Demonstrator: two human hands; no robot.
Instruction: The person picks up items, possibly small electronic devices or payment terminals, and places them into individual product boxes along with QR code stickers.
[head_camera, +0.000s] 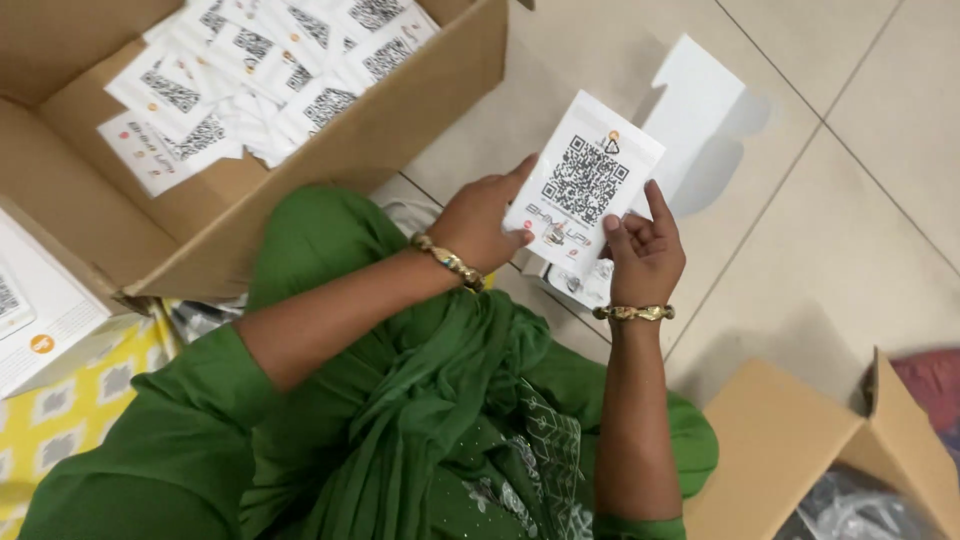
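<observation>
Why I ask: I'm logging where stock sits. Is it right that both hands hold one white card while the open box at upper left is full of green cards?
Not quite: the head view shows white cards in that box, not green. Left hand and right hand do hold one white card.

Left hand (480, 222), right hand (645, 255) hold white card (583, 183) above tiled floor (840, 230).

Bare tiled floor (800, 250) right — cardboard box (330, 150) left
</observation>
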